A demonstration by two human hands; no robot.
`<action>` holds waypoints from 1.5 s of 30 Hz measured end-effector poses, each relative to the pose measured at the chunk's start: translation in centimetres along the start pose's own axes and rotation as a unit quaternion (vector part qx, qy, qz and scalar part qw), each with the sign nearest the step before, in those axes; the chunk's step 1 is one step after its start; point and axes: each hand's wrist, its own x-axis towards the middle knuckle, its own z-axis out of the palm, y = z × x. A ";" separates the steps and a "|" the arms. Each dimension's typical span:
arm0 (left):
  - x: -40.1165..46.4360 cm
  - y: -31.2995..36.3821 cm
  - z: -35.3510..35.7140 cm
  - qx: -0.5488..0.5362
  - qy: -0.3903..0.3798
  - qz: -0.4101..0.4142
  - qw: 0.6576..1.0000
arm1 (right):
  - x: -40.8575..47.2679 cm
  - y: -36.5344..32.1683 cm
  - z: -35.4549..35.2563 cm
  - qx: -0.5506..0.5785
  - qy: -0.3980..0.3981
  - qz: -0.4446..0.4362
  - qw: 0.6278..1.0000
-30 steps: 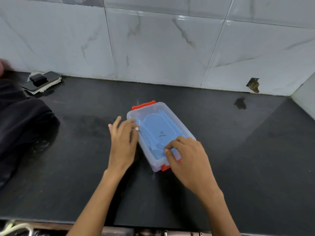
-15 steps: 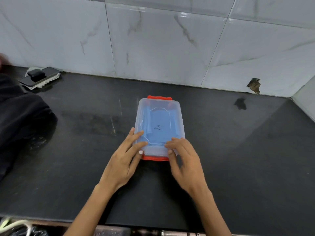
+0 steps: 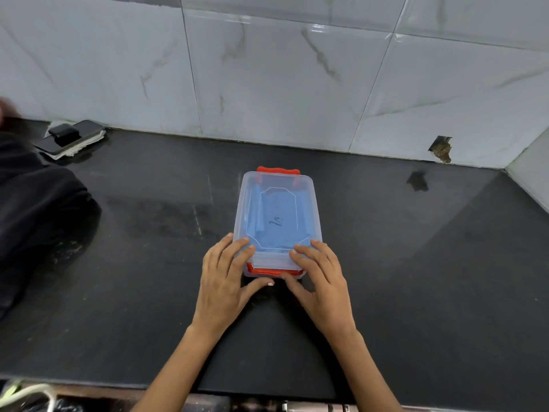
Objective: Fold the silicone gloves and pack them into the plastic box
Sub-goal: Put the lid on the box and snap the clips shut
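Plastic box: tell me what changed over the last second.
The plastic box was turned from a slant to lie straight, long side pointing at the wall. The left hand moved from its side to the near end; both it and the right hand now press there, thumbs at the near red latch. Lid on, blue gloves inside, phone unmoved.

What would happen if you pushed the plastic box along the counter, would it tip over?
Probably not. The plastic box is low and lies flat on the counter, so it would likely slide rather than tip. It looks light: thin clear walls with only blue gloves inside. The smooth counter may let it skid easily.
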 end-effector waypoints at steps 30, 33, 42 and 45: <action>0.3 2.9 -1.7 -0.219 -0.036 -0.145 0.964 | 0.7 -3.2 -2.7 0.270 -0.047 0.215 0.937; 0.2 3.1 -1.4 -0.235 -0.025 -0.156 0.959 | 0.6 -3.7 -2.6 0.291 -0.045 0.233 0.927; 0.3 3.7 -1.3 -0.244 0.008 -0.168 0.955 | 0.2 -3.6 -2.3 0.251 -0.005 0.233 0.939; 0.4 3.9 -1.2 -0.244 0.025 -0.184 0.952 | 0.0 -3.2 -2.0 0.204 0.016 0.230 0.951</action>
